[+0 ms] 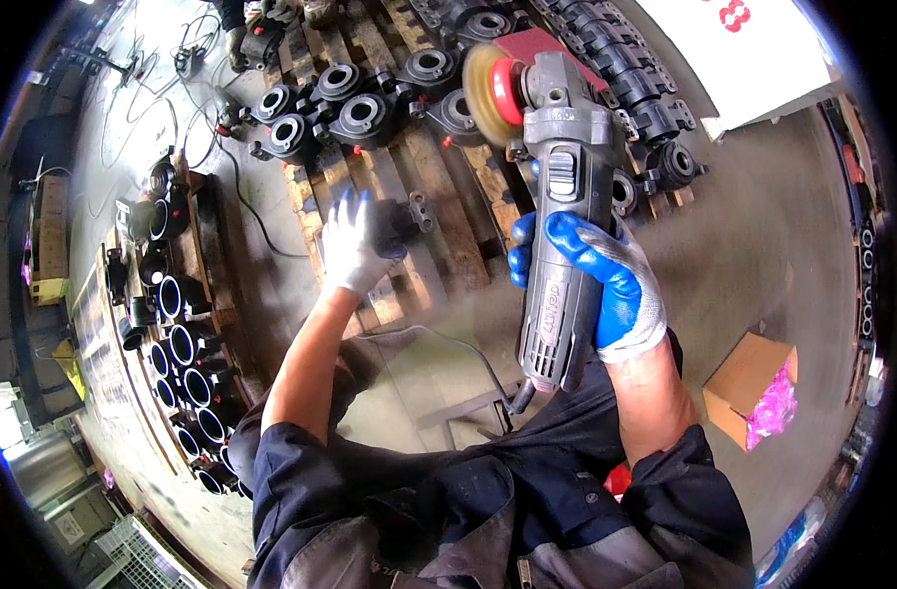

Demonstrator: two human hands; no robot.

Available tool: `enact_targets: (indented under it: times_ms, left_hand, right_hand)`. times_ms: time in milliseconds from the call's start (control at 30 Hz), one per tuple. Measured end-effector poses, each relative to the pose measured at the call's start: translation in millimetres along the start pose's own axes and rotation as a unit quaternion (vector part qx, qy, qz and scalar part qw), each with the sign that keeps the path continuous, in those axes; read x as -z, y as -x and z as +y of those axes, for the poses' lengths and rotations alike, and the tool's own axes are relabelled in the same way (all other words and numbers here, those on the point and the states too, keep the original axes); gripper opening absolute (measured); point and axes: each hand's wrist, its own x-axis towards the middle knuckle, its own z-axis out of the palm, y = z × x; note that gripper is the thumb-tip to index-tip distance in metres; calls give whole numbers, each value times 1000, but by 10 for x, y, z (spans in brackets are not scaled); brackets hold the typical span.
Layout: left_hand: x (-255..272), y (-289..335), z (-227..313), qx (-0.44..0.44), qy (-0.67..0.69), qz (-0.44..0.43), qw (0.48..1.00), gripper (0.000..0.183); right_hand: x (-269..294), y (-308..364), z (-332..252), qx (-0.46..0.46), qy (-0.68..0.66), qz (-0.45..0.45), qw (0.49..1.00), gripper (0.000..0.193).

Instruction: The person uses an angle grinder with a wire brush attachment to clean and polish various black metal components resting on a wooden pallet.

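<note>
My right hand (625, 285), in a white glove with a blue coating, is wrapped round the grey body of an angle grinder (571, 137). The grinder is held upright, its tan round wheel (488, 96) and red backing disc (508, 91) at the top left. The wheel's edge looks smeared. My left hand (353, 250), gloved in white with blue fingertips, grips a black metal part (397, 226) with a small drilled bracket on its right end. Slight blur covers these fingers. The part is low over a wooden pallet (448, 211).
Black ring-shaped castings (365, 116) stand in rows on the pallet. More black cylindrical parts (180, 344) fill another pallet at left. A cardboard box (748, 388) with pink wrapping is at right, a white board (753, 59) far right. Cables (242, 187) cross the floor. Another person's gloved hand (237, 47) shows far left.
</note>
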Motion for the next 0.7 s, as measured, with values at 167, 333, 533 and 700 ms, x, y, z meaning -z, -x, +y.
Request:
enact_targets:
  times_ms: [167, 333, 533, 700]
  left_hand:
    - [-217, -107, 43, 9, -129, -92, 987, 104]
    - [-282, -147, -47, -14, -76, -63, 995, 84]
    - [-177, -77, 139, 0, -86, -110, 990, 80]
    - [-296, 295, 178, -1, -40, -67, 997, 82]
  right_hand:
    - [30, 32, -47, -2, 8, -1, 1000, 41]
    - [81, 22, -36, -7, 4, 14, 1000, 54]
    - [116, 49, -101, 2, -7, 0, 1000, 44]
    - [184, 68, -106, -12, 5, 11, 1000, 43]
